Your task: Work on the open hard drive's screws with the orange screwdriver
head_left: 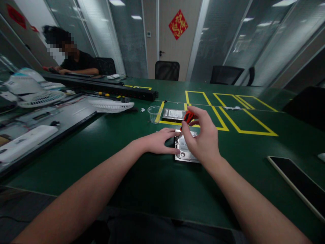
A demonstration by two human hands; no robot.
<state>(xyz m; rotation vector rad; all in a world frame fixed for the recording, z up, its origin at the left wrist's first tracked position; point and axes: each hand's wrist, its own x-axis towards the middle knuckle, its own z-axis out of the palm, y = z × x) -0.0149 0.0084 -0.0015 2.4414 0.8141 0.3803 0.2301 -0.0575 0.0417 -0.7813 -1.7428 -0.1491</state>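
A silver hard drive [185, 145] lies on the green table in front of me. My left hand [162, 140] is at its left side, thumb and forefinger spread apart and touching the drive near its edge. In my right hand [203, 135] is a screwdriver with a red and black handle [188, 117], pinched between thumb and fingers. Its shaft slants down to the left side of the drive; the tip is too small to make out clearly. Behind this drive lies a second hard drive [174, 114] with a white label, beside a clear plastic cup [153, 115].
Fan parts [111, 105] and a large flat panel [73, 112] with a white strip [27, 142] cover the left side. A long black bar [114, 88] lies behind. A phone [299, 179] rests at right. Yellow tape [256, 133] marks the table. Another person [78, 62] sits far left.
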